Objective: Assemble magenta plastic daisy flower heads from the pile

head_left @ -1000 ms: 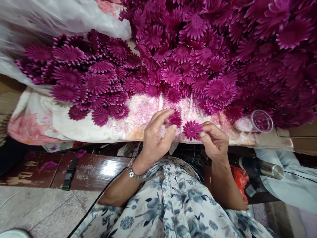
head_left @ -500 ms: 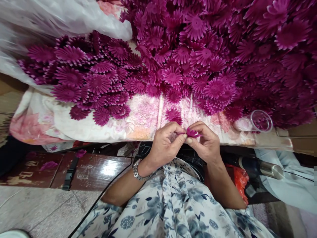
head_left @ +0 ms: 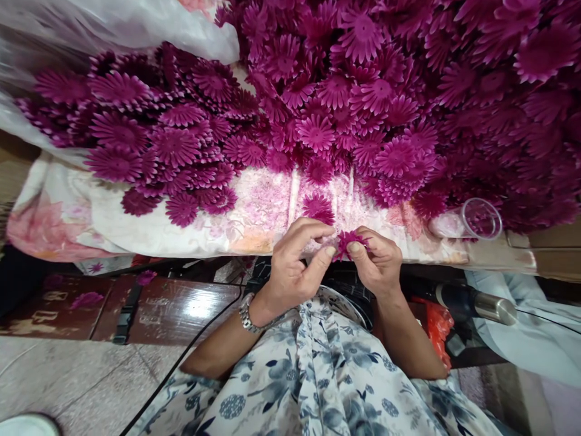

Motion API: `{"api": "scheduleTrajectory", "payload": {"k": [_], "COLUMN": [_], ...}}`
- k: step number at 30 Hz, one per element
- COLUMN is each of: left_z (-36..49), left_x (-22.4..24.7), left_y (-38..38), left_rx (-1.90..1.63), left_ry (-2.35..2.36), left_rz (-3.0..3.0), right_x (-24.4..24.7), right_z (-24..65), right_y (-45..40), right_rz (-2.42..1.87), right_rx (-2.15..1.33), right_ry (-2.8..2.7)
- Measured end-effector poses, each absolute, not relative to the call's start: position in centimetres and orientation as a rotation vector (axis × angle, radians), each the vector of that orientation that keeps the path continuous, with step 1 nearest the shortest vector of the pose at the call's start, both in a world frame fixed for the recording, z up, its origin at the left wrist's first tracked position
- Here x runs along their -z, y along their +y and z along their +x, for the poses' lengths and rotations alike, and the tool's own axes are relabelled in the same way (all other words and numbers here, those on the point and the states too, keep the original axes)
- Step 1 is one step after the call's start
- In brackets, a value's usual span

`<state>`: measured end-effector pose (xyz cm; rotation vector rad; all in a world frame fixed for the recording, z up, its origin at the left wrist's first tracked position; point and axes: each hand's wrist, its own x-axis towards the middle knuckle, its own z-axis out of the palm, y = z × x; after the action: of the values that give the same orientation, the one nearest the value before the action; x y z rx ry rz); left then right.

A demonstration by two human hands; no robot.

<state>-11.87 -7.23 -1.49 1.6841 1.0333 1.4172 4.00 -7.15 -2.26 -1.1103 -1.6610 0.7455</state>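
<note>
Between the thumb and fingers of my right hand point(head_left: 377, 260) a small magenta artificial flower point(head_left: 348, 243) is pinched, its narrow petals spread out. Just left of it is my left hand point(head_left: 299, 257), thumb and forefinger parted, the tips close to the petals; whether they touch cannot be made out. A single flat magenta petal layer point(head_left: 318, 207) lies on the cloth just beyond my hands. Behind it rises a large heap of similar artificial flower layers point(head_left: 376, 94), and a smaller pile point(head_left: 175, 147) spreads to the left.
A floral cloth point(head_left: 200, 236) covers the table up to its front edge. On the right lies a clear plastic cup point(head_left: 482, 219), tipped over. White plastic sheeting point(head_left: 136, 30) drapes over the back left. Below the edge are a brown bench point(head_left: 167, 309) and a dark flask point(head_left: 481, 304).
My left thumb and forefinger have come off the flower and drawn slightly left. The flower has turned in my right hand, showing more petals. The view has shifted a little.
</note>
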Motion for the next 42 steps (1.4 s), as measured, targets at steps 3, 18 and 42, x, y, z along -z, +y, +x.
{"api": "scheduleTrajectory", "payload": {"k": [3,18,42], "left_z": [-11.9,-11.2,-13.4], "left_x": [1.4,2.1,2.5], "left_y": [-7.2,-7.9,-2.8], "left_rx": [-1.361,-1.26,-0.767], "left_ry": [0.982,1.052,1.604], "left_rz": [1.822,1.504,2.109], "right_x": [2.3,2.3,2.3], "right_z": [3.9,3.1,0.5], "right_y": [-7.2,-7.2,-0.3], "right_rz": [-1.125,-1.178,-1.427], "right_rx": [-0.716,-0.548,-0.57], "right_ry": [-1.748,-1.983,-2.264]}}
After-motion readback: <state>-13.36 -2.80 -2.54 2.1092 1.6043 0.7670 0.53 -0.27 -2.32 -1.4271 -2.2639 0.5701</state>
